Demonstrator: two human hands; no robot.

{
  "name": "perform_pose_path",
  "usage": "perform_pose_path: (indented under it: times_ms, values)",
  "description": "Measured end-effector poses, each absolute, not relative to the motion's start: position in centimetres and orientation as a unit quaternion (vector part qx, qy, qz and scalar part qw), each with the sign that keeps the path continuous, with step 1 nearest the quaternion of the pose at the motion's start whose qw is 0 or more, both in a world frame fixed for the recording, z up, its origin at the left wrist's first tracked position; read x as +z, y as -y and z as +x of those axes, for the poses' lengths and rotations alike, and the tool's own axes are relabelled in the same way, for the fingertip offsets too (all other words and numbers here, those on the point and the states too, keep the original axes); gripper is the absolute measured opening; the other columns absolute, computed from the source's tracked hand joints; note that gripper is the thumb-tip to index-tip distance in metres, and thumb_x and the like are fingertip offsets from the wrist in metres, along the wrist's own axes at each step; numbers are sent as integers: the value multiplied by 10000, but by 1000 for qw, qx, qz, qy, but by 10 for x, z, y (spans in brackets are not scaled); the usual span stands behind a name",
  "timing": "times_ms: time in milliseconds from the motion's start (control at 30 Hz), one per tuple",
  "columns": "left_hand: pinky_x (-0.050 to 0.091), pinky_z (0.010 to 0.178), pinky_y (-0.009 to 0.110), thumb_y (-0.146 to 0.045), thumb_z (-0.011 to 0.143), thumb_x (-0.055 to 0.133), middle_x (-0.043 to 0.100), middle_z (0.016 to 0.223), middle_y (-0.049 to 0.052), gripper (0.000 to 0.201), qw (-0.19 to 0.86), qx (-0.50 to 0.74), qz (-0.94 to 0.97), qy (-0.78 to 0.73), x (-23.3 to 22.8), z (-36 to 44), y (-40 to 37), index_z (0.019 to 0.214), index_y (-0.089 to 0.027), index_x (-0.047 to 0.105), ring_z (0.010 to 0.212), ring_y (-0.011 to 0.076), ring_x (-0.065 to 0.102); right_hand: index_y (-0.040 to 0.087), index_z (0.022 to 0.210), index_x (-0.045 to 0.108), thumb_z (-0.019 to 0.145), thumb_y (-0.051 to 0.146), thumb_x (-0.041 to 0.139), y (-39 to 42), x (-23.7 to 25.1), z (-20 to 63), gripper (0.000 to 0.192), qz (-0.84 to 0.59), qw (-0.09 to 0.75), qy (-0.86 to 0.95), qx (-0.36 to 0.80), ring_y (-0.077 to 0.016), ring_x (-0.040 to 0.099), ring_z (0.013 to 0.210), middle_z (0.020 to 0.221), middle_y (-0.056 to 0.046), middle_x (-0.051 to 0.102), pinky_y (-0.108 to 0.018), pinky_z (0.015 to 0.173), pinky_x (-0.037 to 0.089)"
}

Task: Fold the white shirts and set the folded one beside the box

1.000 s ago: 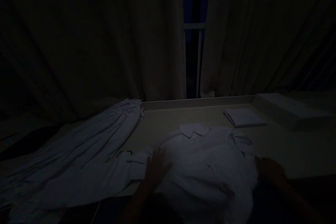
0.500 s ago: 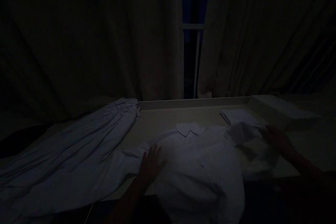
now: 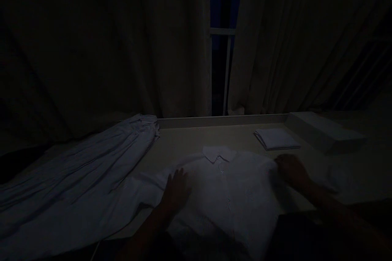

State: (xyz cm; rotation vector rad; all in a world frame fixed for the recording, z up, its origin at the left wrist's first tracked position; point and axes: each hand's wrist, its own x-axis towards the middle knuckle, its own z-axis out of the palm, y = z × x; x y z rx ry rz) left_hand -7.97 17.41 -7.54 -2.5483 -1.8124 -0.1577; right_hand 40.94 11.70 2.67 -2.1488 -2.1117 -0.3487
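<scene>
I see the white shirt point(image 3: 232, 195) lying face up on the pale table point(image 3: 190, 142), collar toward the curtains, its lower part hanging over the near edge. My left hand point(image 3: 177, 189) rests flat on the shirt's left shoulder area, fingers spread and laid on the cloth, holding nothing. My right hand point(image 3: 290, 169) lies on the opposite shoulder, where the sleeve runs off to the right; it looks palm-down, but the light is so dim that I cannot tell whether those fingers are spread or pressed together, or whether they pinch any fabric.

Just to the left of the shirt a long pale garment point(image 3: 79, 183) stretches from the near left corner toward the back of the table, its edge touching or overlapping the shirt's left sleeve. Beyond my right hand a small folded cloth point(image 3: 275, 138) sits apart from the shirt. Farther right lies a flat box point(image 3: 324, 130). Heavy curtains point(image 3: 122, 49) hang behind, parted over a narrow window gap point(image 3: 225, 49).
</scene>
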Motion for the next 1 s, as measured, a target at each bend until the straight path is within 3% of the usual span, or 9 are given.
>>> perform_pose_path:
  times_ms: [133,267,333,400,500,567,667,800,1000]
  values:
    - [177,1169,450,-435,976,265,302,1555,108,555,-36,-81,-835,543,-66,-39,-177,1433,-172,439,1444,255,241,153,1042,676,892,142,417,-140,-16,290,299,-668,79,739,-8,-212,599,965,1026,-139,681,-301,837,394]
    - [190,1126,576,-523,950,319,250,1579,71,569,-39,-62,-808,584,-84,-31,-173,1472,-300,365,1447,334,203,192,1170,623,936,336,457,-142,-49,218,321,-650,123,750,-6,-259,555,1083,1179,-140,638,-376,908,385]
    - [161,1122,604,-531,938,346,236,1584,73,584,-6,-67,-799,598,-93,-39,-166,1475,-302,360,1449,355,180,240,1230,591,920,435,494,-136,-60,205,379,-626,138,768,1,-288,511,1159,1271,-125,596,-418,936,372]
    - [142,1117,627,-503,941,344,278,1567,102,570,21,-76,-793,605,-94,-48,-157,1453,-260,407,1441,369,197,252,1143,636,935,446,469,-129,-63,202,330,-593,142,792,24,-270,541,1106,1190,-98,639,-394,913,384]
    - [137,1129,612,-442,951,323,468,1443,162,516,36,-84,-793,602,-84,-49,-149,1309,-164,571,1404,363,289,217,904,678,985,363,363,-128,-59,206,356,-579,153,799,54,-204,594,909,922,-63,688,-324,849,405]
    - [170,1153,536,-411,952,327,537,1370,170,491,30,-91,-802,590,-78,-43,-150,1228,-129,620,1373,325,355,199,937,672,989,309,344,-135,-57,210,350,-592,185,783,49,-194,593,914,947,-69,687,-310,860,411]
    - [221,1155,466,-435,948,340,482,1432,159,523,8,-108,-798,592,-81,-30,-160,1290,-110,565,1368,291,375,170,1130,633,968,255,380,-151,-61,218,312,-607,219,763,23,-212,556,1081,1156,-108,647,-319,942,404]
    - [176,1172,473,-485,947,320,341,1535,132,608,0,-134,-786,604,-97,-22,-174,1419,-116,424,1435,279,258,159,1211,609,934,253,442,-162,-79,228,337,-634,187,751,-3,-253,503,1197,1282,-144,582,-380,1005,389]
    - [104,1180,493,-462,939,319,279,1567,98,622,6,-130,-799,587,-105,-23,-165,1479,-153,333,1467,277,154,273,1332,544,930,352,479,-136,-98,234,414,-592,199,780,-21,-297,358,1352,1475,-107,417,-515,1097,269]
